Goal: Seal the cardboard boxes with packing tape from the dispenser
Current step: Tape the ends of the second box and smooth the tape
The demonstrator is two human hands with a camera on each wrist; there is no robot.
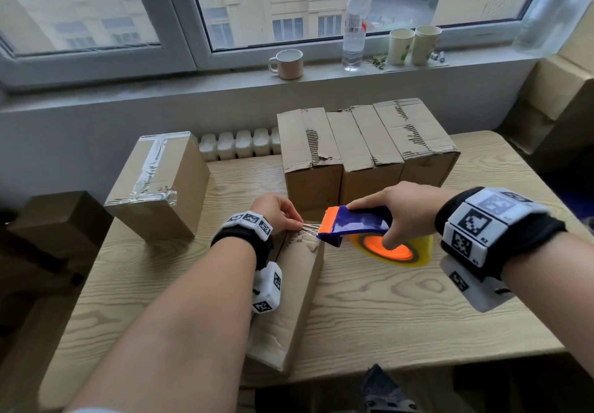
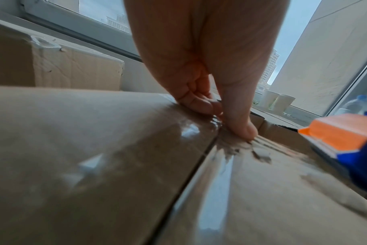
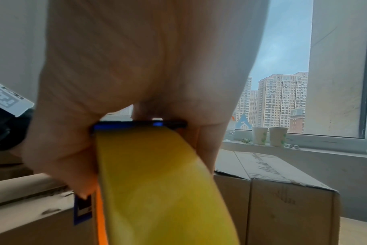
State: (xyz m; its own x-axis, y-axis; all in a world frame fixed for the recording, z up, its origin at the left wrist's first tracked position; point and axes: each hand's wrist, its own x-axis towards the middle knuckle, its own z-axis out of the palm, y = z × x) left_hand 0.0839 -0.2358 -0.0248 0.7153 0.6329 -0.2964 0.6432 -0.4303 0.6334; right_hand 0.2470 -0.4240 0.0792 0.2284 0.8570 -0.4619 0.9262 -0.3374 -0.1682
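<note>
Left hand (image 1: 279, 212) pinches tape end (image 1: 310, 227) at far edge of near box (image 1: 291, 297), desk (image 1: 385, 310) centre. Right hand (image 1: 403, 212), at 3 o'clock, wraps dispenser (image 1: 360, 223), finger in roll core. Advice: keep tape taut, press end down firmly over seam, then draw dispenser toward 6 o'clock along seam. Three unsealed boxes (image 1: 366, 142) wait at 12 o'clock; sealed box (image 1: 157, 184) at 10.

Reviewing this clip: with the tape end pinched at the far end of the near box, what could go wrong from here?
1. The left hand pinches the tape strand, which looks bunched into strings; it may stick crumpled rather than flat.
2. The box under it already carries wrinkled tape along the seam, so a new strip may trap more creases.
3. The right hand holds the dispenser off to the side of the seam, so the pull could run skewed.
</note>
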